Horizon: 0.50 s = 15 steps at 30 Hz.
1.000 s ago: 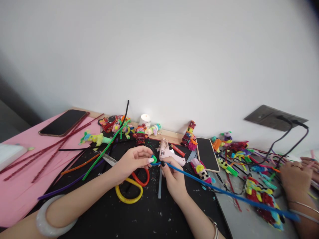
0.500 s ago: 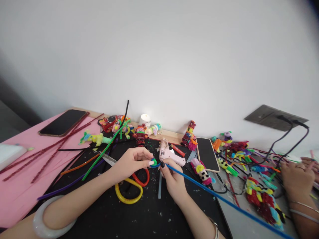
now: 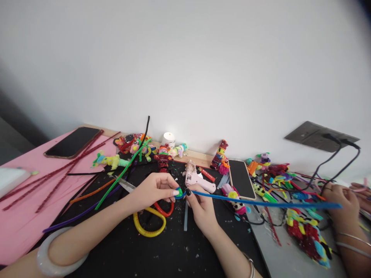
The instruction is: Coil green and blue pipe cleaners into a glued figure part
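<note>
Between the fingertips of my left hand [image 3: 162, 188] is a small green and blue coil of pipe cleaner [image 3: 179, 192]. My right hand [image 3: 199, 204] pinches a long blue pipe cleaner [image 3: 246, 201] close to that coil, and its free length sticks out to the right. The two hands are a short way apart above a black mat [image 3: 176, 255]. Just beyond my right hand lies a pale pink glue gun [image 3: 198, 180]. Scissors with yellow and red handles [image 3: 150, 233] rest below my left hand, their blades partly covered by it.
Pipe-cleaner figures [image 3: 220, 156] stand and lie along the wall. Phones lie at left [image 3: 74, 142] and right [image 3: 242, 178]. A white candle [image 3: 168, 139] burns at the back. Another person's hand [image 3: 343, 204] works at far right, near cables plugged into a socket [image 3: 321, 136].
The free end of the blue pipe cleaner has swung up, from sloping toward the lower right to nearly level. My hands have barely moved. The other person's hand has shifted slightly.
</note>
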Each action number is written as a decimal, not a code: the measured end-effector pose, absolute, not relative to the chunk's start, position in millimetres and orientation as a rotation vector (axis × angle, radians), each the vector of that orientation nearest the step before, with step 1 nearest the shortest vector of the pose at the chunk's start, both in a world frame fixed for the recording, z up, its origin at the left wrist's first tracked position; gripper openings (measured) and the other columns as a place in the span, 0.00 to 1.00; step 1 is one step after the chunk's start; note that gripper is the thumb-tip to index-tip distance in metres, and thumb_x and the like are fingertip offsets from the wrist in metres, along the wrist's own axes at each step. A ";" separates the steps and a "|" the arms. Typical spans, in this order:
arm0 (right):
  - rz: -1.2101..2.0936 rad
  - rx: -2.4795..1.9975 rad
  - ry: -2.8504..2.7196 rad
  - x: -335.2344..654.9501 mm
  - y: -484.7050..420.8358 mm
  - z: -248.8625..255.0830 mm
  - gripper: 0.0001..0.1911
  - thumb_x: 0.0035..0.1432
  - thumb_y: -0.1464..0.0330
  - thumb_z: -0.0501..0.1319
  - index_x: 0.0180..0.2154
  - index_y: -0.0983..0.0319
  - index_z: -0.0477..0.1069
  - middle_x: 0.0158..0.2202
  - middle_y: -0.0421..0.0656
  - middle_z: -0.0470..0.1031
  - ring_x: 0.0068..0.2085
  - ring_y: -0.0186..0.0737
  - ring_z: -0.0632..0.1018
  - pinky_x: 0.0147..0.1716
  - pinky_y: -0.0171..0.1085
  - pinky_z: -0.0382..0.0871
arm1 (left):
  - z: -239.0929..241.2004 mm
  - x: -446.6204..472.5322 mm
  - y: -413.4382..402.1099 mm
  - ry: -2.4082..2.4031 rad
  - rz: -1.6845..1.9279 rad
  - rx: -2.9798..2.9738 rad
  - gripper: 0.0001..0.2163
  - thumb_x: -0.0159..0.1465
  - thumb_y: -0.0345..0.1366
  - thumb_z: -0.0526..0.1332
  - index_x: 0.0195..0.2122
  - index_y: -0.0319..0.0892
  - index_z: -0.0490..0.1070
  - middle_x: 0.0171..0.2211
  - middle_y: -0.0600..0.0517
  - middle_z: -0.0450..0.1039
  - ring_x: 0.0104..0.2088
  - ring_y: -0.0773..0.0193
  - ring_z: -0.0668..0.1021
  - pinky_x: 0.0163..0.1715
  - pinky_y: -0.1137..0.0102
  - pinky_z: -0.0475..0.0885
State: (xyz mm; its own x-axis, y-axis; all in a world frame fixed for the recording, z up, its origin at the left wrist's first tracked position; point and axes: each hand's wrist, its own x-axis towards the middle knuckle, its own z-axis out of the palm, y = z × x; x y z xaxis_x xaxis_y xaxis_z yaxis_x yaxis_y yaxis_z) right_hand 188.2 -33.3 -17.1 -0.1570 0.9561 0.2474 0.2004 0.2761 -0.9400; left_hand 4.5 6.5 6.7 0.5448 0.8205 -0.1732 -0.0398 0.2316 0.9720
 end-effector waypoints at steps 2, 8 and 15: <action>0.997 -1.092 -1.579 188.3 -33.2 -17.7 0.10 0.62 0.65 0.54 0.30 0.61 0.67 0.22 0.37 0.59 0.22 0.32 0.58 0.20 0.33 0.52 | 7.8 4.7 6.2 0.827 0.699 1.191 0.08 0.53 0.34 0.66 0.30 0.37 0.69 0.22 0.54 0.76 0.25 0.68 0.77 0.27 0.73 0.73; 0.981 -1.103 -1.586 188.6 -34.2 -18.0 0.10 0.62 0.65 0.54 0.30 0.61 0.68 0.22 0.38 0.61 0.22 0.32 0.59 0.20 0.33 0.52 | 11.5 5.5 4.8 0.834 0.686 1.185 0.08 0.53 0.34 0.66 0.30 0.37 0.70 0.23 0.53 0.77 0.25 0.68 0.78 0.29 0.73 0.74; 0.943 -1.126 -1.617 188.5 -33.5 -16.1 0.10 0.62 0.66 0.54 0.30 0.62 0.68 0.23 0.38 0.64 0.23 0.32 0.62 0.20 0.32 0.53 | 10.7 5.1 5.1 0.835 0.661 1.184 0.09 0.53 0.35 0.66 0.30 0.37 0.69 0.23 0.52 0.77 0.26 0.66 0.79 0.27 0.72 0.74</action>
State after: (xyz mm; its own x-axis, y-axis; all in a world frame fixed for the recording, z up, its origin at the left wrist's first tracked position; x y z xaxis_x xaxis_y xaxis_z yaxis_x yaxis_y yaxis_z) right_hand 188.5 -33.5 -16.1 -0.1573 0.9542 0.2545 0.2479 0.2876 -0.9251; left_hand 5.1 5.1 10.7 0.5432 0.8133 -0.2086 -0.0171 0.2591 0.9657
